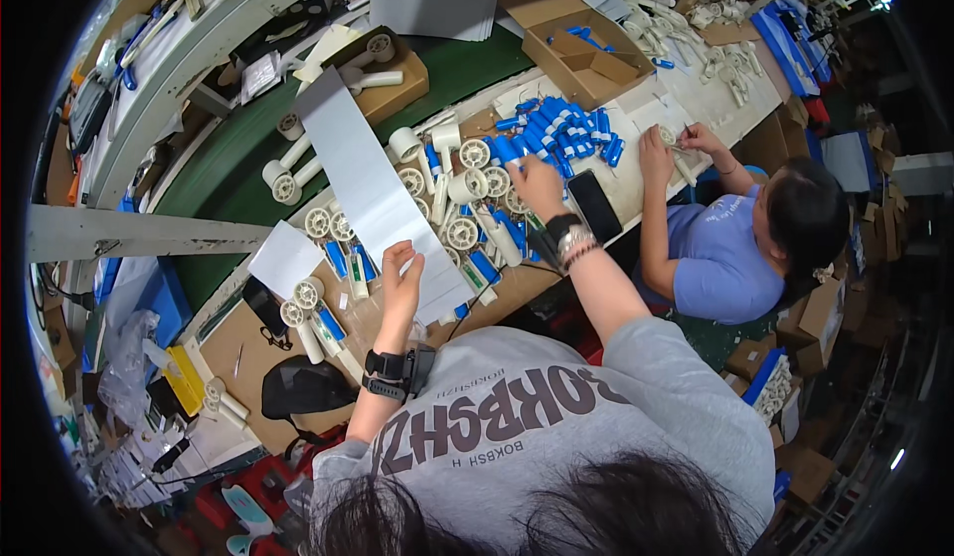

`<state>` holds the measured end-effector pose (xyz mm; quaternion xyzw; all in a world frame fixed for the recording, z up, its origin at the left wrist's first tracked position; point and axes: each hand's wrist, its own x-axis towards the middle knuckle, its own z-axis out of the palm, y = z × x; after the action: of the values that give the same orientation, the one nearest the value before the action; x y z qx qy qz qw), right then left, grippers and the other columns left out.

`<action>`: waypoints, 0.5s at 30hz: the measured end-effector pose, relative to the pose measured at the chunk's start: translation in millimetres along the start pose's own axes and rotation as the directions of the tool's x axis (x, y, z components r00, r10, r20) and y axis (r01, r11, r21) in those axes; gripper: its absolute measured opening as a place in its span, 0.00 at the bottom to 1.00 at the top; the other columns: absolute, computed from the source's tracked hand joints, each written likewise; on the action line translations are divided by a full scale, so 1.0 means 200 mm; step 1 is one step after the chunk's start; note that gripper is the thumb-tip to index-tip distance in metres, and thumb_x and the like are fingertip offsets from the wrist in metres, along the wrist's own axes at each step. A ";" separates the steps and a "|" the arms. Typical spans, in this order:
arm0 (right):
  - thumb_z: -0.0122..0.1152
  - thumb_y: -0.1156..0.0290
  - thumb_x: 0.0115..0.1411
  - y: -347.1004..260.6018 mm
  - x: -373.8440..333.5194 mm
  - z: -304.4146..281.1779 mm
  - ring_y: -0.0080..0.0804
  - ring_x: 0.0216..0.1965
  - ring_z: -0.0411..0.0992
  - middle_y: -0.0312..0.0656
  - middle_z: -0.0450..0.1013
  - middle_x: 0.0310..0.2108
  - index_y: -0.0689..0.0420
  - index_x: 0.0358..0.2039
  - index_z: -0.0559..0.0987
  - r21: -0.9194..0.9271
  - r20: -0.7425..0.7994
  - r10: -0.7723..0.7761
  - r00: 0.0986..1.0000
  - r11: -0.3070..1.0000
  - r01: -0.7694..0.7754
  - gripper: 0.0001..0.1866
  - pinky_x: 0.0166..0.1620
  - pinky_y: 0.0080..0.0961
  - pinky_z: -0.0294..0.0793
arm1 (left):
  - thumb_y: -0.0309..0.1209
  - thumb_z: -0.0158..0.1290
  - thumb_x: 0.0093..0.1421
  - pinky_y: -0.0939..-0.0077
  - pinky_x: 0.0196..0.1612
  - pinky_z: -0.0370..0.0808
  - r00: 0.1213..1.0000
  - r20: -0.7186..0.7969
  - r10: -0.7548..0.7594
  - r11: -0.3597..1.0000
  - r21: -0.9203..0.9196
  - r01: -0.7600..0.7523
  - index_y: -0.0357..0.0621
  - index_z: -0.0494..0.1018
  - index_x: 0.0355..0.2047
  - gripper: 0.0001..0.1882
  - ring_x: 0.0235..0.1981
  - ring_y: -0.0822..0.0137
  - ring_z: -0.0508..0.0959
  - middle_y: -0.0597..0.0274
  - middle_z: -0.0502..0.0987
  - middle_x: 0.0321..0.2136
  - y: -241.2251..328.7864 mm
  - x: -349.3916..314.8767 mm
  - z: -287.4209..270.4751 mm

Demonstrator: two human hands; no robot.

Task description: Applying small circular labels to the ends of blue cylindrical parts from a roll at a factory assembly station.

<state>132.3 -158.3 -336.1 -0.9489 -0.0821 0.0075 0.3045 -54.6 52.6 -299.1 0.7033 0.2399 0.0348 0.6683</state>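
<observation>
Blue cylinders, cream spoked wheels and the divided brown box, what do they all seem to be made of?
Blue cylinders: probably wrapped in plastic film, judging by the smooth, slightly shiny surface; their insides are hidden. Cream spoked wheels: likely moulded plastic, satin, with uniform colour and thin, regular spokes. Divided brown box: looks like cardboard, matte, with thin, flat walls.

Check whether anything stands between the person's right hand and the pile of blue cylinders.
Nothing visible does: the right hand has its fingers at the lower-left edge of the pile of blue cylinders. The black phone lies right of the hand, not between them.
</observation>
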 end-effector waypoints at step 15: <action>0.61 0.64 0.51 -0.18 -0.06 -0.21 0.25 0.20 0.68 0.36 0.70 0.19 0.60 0.32 0.72 0.291 0.100 -0.031 0.995 0.957 0.001 0.13 0.24 0.21 0.67 | 0.23 0.54 0.46 0.69 0.50 0.66 0.677 -0.088 0.731 0.664 0.326 -0.674 0.35 0.59 0.49 0.29 0.44 0.62 0.70 0.52 0.66 0.43 0.90 -0.16 -0.36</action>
<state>118.1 -154.7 -281.5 -0.8916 -0.1035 0.0659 0.4358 -57.3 109.0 -111.4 0.8161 0.0204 0.3329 0.4719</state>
